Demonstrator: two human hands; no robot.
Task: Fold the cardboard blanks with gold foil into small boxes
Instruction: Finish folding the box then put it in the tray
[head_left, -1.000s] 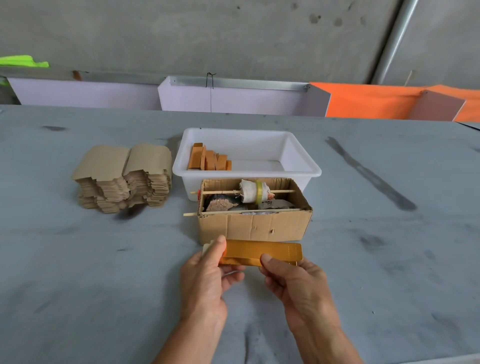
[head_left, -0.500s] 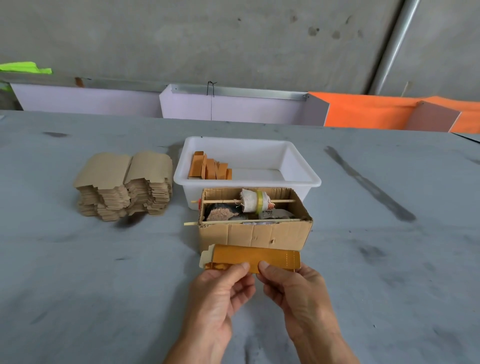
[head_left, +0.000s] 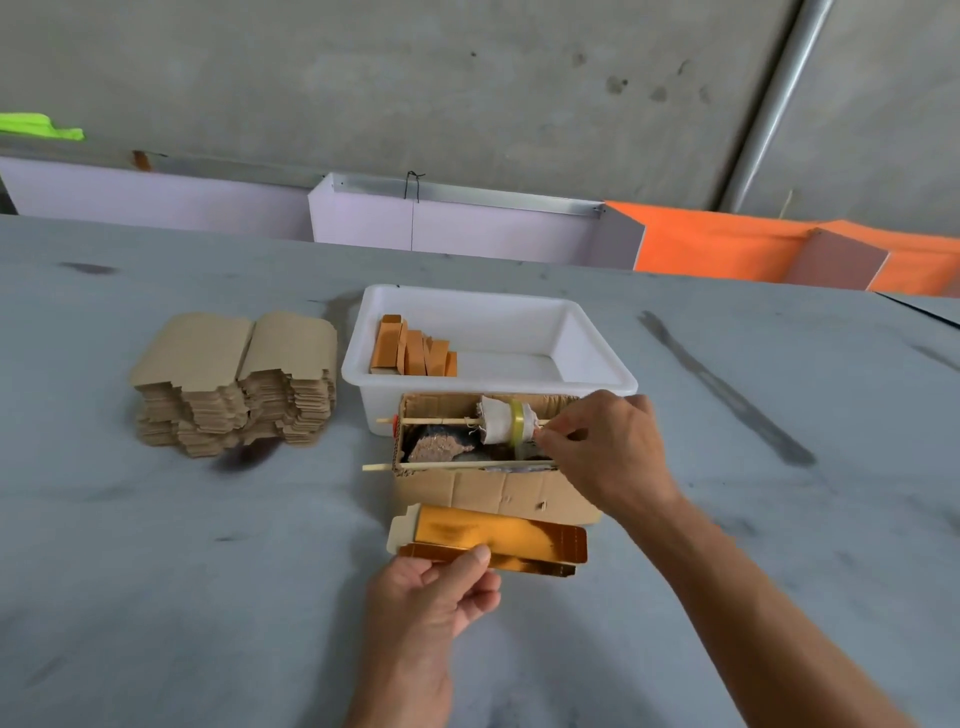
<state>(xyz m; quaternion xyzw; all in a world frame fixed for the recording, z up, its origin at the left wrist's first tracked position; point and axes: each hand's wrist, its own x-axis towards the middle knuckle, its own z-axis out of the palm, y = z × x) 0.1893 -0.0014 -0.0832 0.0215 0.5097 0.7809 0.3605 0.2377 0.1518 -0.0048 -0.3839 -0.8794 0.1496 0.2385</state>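
My left hand (head_left: 431, 597) pinches the near edge of a partly folded gold-foil cardboard blank (head_left: 488, 532), thumb on top, holding it just in front of a small open cardboard box (head_left: 493, 491). My right hand (head_left: 608, 447) reaches over that box, its thumb and fingertips pinching at the right end of a white roll with yellow tape (head_left: 506, 421) that sits on a wooden stick. A tall stack of brown flat blanks (head_left: 234, 379) lies to the left. Several folded gold boxes (head_left: 413, 351) stand in the white tub (head_left: 608, 353).
The grey table (head_left: 156, 571) stretches wide on both sides. A second wooden stick (head_left: 441, 466) lies across the cardboard box's front edge. Purple and orange boards (head_left: 717, 244) line the table's far edge against a concrete wall.
My right hand has let go of the gold blank and moved up to the tape roll in the cardboard box. My left hand alone holds the blank, which has opened slightly.
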